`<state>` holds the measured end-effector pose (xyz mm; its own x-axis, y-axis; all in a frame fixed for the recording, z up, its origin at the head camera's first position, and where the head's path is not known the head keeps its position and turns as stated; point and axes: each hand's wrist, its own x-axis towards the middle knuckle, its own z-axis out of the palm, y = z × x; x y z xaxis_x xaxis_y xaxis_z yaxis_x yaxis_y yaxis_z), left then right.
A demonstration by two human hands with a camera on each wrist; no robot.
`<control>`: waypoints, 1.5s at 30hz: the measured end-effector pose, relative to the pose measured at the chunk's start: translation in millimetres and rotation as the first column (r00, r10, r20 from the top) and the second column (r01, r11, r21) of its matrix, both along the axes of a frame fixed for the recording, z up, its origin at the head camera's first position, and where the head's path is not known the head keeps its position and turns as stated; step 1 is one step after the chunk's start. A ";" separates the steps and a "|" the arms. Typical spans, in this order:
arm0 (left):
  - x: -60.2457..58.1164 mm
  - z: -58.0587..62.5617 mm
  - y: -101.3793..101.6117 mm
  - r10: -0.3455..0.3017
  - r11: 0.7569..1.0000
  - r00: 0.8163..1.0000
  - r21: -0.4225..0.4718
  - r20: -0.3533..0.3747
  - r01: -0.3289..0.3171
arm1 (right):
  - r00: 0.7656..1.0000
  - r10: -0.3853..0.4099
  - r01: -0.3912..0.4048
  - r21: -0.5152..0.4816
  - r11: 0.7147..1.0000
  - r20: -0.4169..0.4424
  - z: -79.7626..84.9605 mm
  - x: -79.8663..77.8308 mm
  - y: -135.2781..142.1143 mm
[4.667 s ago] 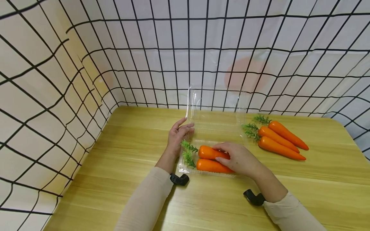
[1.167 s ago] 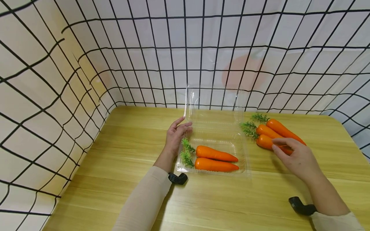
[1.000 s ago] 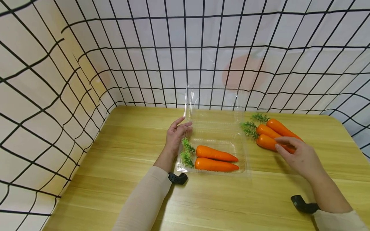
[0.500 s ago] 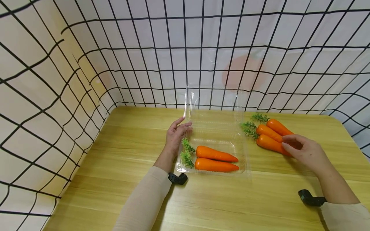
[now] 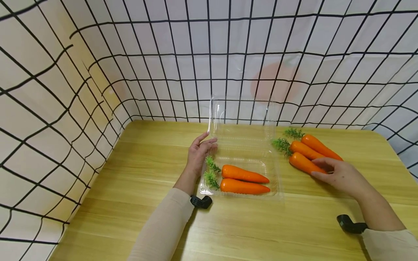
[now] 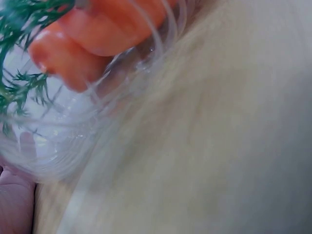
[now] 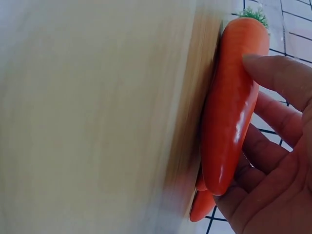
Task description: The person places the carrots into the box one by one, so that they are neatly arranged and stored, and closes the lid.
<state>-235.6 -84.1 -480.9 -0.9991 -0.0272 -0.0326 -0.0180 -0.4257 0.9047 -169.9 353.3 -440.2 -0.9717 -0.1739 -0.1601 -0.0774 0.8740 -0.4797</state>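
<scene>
A clear plastic clamshell box [image 5: 277, 181] stands with its lid [image 5: 241, 116] raised, two carrots [image 5: 245, 185] side by side inside, green tops leftward. Near the hinge, my left hand [image 5: 197, 156] rests against the box's left side, fingers extended; its palm edge shows at the lower left of the left wrist view. To the right, my right hand [image 5: 343, 177] pinches the nearest of three loose carrots [image 5: 302, 162] toward its tip. In the right wrist view the thumb lies on that carrot [image 7: 234, 102], with the other fingers behind it.
Two more carrots, the middle one [image 5: 305, 149] and the far one [image 5: 321, 146], lie just behind the pinched one. The wooden table [image 5: 147, 163] backs onto a white curtain with a black grid [image 5: 183, 65]. Black wrist cameras [image 5: 351, 224] project from both wrists.
The right hand leaves the box's carrots, reaches right to the loose ones, and lately shifts to grip the nearest carrot, which has turned slightly. The left hand stays at the box.
</scene>
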 end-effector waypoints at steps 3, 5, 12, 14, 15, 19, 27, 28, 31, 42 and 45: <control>0.3 0.0 0.1 0.001 1.000 1.000 -0.007 0.004 -0.001 | 1.000 -0.003 0.003 0.003 1.000 0.004 0.5 0.5 -1.5; 0.4 0.1 0.1 0.001 1.000 1.000 -0.011 0.003 -0.001 | 1.000 -0.004 0.004 0.005 1.000 0.001 0.7 1.3 -2.5; -0.1 0.4 0.5 -0.003 1.000 1.000 -0.004 -0.005 0.003 | 0.999 0.004 -0.003 0.022 1.000 -0.032 3.6 5.0 -2.9; -0.5 0.3 0.5 -0.003 1.000 1.000 0.001 -0.004 0.003 | 0.999 -0.005 0.006 0.016 1.000 -0.038 5.6 6.4 -3.8; -0.5 0.2 0.5 -0.002 1.000 1.000 0.003 -0.005 0.003 | 0.999 -0.011 0.012 0.011 1.000 -0.037 6.9 6.9 -4.1; -0.8 0.2 0.6 -0.002 1.000 1.000 0.008 -0.003 0.002 | 0.999 -0.049 0.049 -0.022 0.999 -0.023 11.6 9.1 -5.0; -1.2 -1.1 1.2 0.006 1.000 1.000 0.001 0.006 -0.006 | 0.990 -0.101 0.093 -0.081 0.992 -0.097 19.5 13.6 -12.4; -1.3 -1.3 1.3 0.006 1.000 1.000 0.000 0.007 -0.006 | 0.989 -0.101 0.093 -0.081 0.992 -0.106 21.1 13.9 -13.5; -1.6 -1.8 1.0 0.005 1.000 1.000 -0.003 0.010 -0.005 | 0.986 -0.105 0.096 -0.075 0.992 -0.126 25.2 14.2 -16.8; -1.0 -1.5 0.7 -0.004 1.000 1.000 0.004 -0.013 0.004 | 0.983 -0.099 0.085 -0.091 0.992 -0.152 28.7 14.8 -28.1; -0.8 -1.4 0.5 -0.005 1.000 1.000 0.007 -0.014 0.005 | 0.983 -0.085 0.069 -0.101 0.993 -0.165 28.9 15.6 -31.0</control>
<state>-236.4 -83.6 -482.3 -0.9996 -0.0219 -0.0190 -0.0077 -0.4316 0.9020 -154.3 322.3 -411.4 -0.9943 -0.1042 0.0205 -0.0984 0.8321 -0.5459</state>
